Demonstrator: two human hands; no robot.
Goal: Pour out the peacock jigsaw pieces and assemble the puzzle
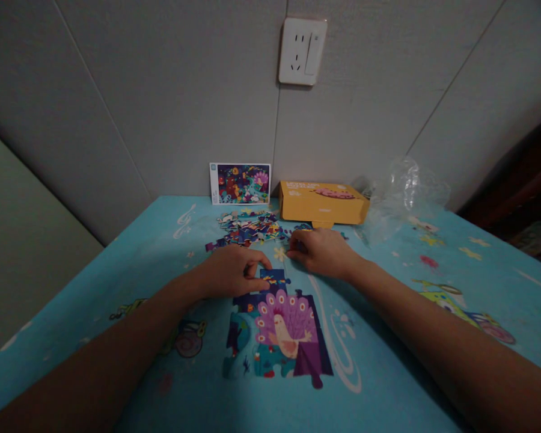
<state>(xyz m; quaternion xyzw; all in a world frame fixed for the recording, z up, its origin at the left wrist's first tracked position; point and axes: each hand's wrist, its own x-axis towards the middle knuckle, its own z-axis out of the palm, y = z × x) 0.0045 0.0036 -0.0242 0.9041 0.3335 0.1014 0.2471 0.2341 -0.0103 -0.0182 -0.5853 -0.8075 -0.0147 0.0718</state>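
Observation:
My left hand (234, 270) bends its thumb and index finger around the left side of a dark blue puzzle piece (275, 276) with small yellow and orange shapes. That piece lies at the top edge of a joined puzzle section (286, 337) showing a purple-tailed peacock. To the right, my right hand (320, 251) rests by the loose pieces with its fingers curled in; what they hold, if anything, is hidden. A heap of loose puzzle pieces (250, 228) lies just beyond both hands, and some of them reach behind the right hand.
Against the wall leans a picture card (243, 183) of the puzzle scene. An orange box (324, 203) stands beside it, with crumpled clear plastic (401, 192) at its right. A blue patterned cloth (117, 264) covers the table. The wall carries a socket (302, 51).

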